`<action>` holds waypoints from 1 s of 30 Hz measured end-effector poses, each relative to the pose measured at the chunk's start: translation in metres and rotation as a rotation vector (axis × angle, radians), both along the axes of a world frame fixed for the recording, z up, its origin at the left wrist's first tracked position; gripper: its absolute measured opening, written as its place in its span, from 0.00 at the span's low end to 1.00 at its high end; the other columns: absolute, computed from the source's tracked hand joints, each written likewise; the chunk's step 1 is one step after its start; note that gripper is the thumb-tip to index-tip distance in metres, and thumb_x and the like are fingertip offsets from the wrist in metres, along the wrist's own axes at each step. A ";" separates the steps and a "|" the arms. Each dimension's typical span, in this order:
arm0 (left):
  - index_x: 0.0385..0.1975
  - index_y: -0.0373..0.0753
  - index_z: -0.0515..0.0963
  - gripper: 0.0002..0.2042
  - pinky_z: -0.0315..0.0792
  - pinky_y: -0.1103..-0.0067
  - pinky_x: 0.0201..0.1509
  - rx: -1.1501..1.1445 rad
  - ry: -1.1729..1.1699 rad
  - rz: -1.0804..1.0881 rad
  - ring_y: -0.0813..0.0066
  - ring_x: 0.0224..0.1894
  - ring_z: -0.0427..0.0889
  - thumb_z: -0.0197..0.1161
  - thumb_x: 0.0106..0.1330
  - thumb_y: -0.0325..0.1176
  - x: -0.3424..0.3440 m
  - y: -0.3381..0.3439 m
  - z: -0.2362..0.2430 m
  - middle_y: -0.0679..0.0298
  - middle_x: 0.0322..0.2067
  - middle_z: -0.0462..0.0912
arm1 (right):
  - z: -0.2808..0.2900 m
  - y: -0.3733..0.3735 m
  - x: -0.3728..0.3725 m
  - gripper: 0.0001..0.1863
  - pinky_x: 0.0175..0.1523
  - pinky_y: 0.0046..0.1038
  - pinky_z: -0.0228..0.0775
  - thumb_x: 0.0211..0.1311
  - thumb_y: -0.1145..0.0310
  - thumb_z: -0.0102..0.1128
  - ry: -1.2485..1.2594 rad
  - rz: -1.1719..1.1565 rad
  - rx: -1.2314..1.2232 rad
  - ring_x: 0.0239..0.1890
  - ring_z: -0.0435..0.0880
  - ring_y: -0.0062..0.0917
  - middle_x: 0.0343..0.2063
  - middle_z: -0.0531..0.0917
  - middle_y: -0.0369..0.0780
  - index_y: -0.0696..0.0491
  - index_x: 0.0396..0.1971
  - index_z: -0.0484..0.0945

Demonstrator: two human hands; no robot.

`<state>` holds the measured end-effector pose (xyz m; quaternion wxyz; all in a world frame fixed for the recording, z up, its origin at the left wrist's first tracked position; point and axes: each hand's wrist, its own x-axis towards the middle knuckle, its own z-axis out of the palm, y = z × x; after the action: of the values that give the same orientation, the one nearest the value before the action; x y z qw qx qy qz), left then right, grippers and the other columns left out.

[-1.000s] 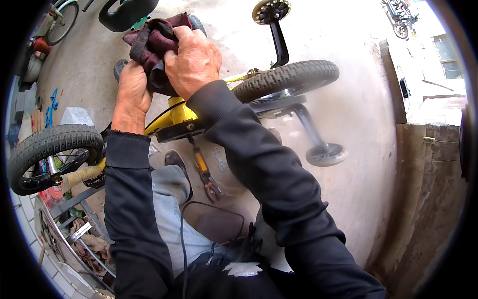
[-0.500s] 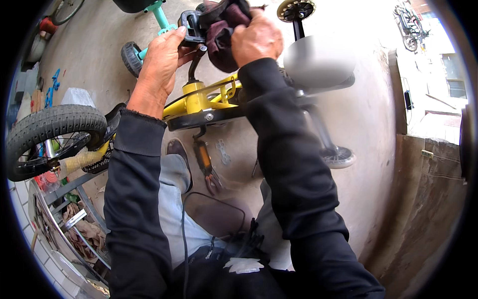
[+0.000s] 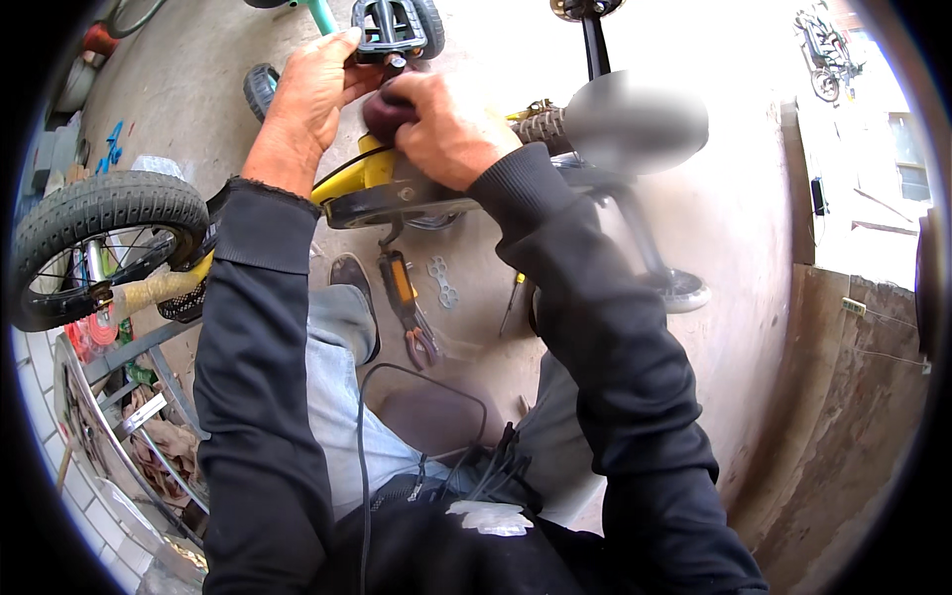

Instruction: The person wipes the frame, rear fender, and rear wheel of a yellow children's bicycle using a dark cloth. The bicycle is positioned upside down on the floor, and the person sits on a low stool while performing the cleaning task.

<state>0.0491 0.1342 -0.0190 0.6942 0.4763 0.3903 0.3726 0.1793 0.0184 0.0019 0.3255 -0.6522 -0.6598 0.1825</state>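
A small yellow child's bicycle (image 3: 342, 183) lies across the floor in front of me. My left hand (image 3: 315, 97) grips the near edge of its black pedal (image 3: 389, 30), thumb on top and fingers below. Just under the pedal, my right hand (image 3: 454, 131) is closed on a bunched dark maroon cloth (image 3: 389, 115), pressed around the crank arm, which the cloth and fingers mostly hide. The black chain guard (image 3: 377, 205) runs below both hands. At the left is the bicycle's black-tyred wheel (image 3: 109, 223).
Pliers (image 3: 420, 342), an orange-and-black tool (image 3: 400, 283), a flat multi-hole wrench (image 3: 443, 283) and a yellow-handled screwdriver (image 3: 514, 297) lie on the floor near my feet. Training wheels (image 3: 684, 291) stick out to the right. A metal frame (image 3: 149, 382) stands at lower left.
My right hand has moved down and left with the cloth, from beside the pedal to the crank arm. The pedal, now uncovered, sits higher in view; my left hand stays at it.
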 end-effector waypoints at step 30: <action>0.49 0.34 0.75 0.14 0.79 0.72 0.47 0.015 0.006 -0.064 0.70 0.39 0.84 0.56 0.71 0.37 -0.025 0.006 0.002 0.60 0.39 0.83 | -0.007 -0.010 -0.001 0.08 0.43 0.40 0.73 0.56 0.66 0.61 -0.101 -0.047 0.103 0.35 0.82 0.43 0.31 0.80 0.50 0.56 0.30 0.79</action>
<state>0.0242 0.1398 -0.0167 0.7010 0.4949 0.3741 0.3517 0.1787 0.0080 -0.0048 0.3289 -0.6585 -0.6683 0.1074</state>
